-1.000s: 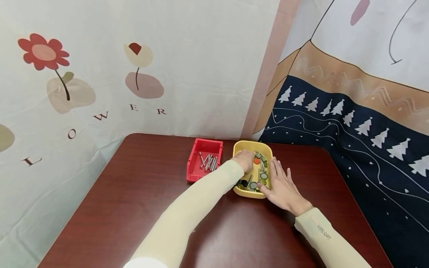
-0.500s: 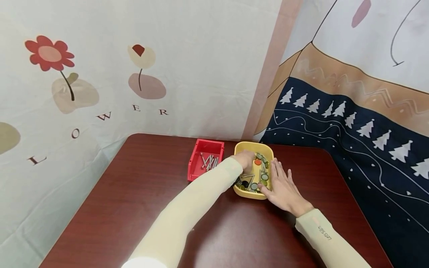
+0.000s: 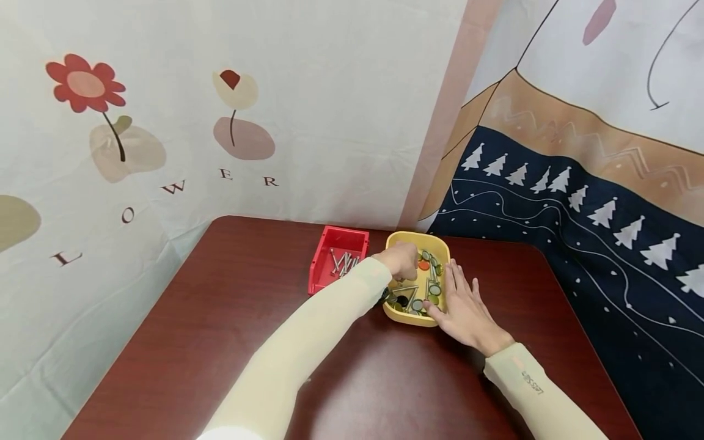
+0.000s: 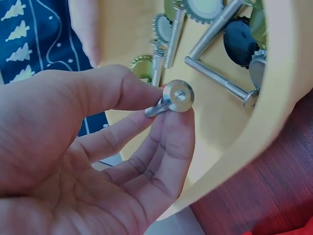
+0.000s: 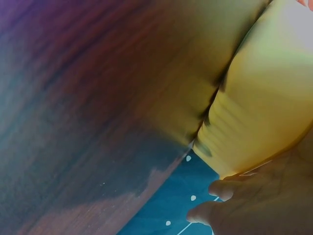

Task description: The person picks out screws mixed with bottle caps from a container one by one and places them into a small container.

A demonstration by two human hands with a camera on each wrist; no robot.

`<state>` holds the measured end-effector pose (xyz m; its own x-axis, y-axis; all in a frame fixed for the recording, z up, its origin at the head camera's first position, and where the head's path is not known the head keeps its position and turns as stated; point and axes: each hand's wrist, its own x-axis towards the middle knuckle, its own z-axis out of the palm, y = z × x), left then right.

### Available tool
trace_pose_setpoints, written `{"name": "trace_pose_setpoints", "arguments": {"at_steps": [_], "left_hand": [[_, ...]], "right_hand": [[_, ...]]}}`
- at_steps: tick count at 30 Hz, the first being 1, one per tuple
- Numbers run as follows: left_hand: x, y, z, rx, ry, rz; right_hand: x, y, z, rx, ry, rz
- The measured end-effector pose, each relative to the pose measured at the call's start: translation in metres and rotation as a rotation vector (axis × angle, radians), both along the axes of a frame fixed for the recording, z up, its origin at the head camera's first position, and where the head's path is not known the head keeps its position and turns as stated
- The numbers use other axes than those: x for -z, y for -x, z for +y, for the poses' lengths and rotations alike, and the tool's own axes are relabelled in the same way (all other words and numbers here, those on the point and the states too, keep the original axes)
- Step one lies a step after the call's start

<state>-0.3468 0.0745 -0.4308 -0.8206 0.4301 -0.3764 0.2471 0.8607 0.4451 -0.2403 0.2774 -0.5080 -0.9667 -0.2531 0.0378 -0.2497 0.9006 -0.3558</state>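
My left hand (image 3: 400,261) is over the left part of the yellow bin (image 3: 414,320). Between thumb and fingers it pinches a silver bolt (image 4: 180,96), its flat round head facing the left wrist camera. Below lie several bottle caps, among them a black cap (image 4: 239,41) and an orange cap (image 3: 423,265), mixed with loose bolts (image 4: 217,78). My right hand (image 3: 466,305) rests along the bin's right side, fingers straight, thumb at the front rim. In the right wrist view its fingers show beside the yellow wall (image 5: 264,103).
Left of the yellow bin stands a red bin (image 3: 317,272) with several silver bolts (image 3: 344,263) inside. Both are near the back edge of the dark red-brown table (image 3: 220,293). Behind hang a flower-print cloth (image 3: 341,110) and a navy cloth with white trees (image 3: 511,201).
My left hand has risen slightly from inside the yellow bin and shifted a little left. My right hand keeps its place against the bin.
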Motion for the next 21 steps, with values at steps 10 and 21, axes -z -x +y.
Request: {"name": "trace_pose_setpoints", "arguments": {"at_steps": [10, 21], "left_hand": [[-0.025, -0.015, -0.026, -0.04, -0.195, 0.013], [-0.034, -0.011, -0.072, -0.09, -0.253, 0.046]], "right_hand": [[-0.001, 0.0, 0.004, 0.012, -0.005, 0.001], [0.002, 0.0, 0.0, 0.008, 0.017, -0.027]]}}
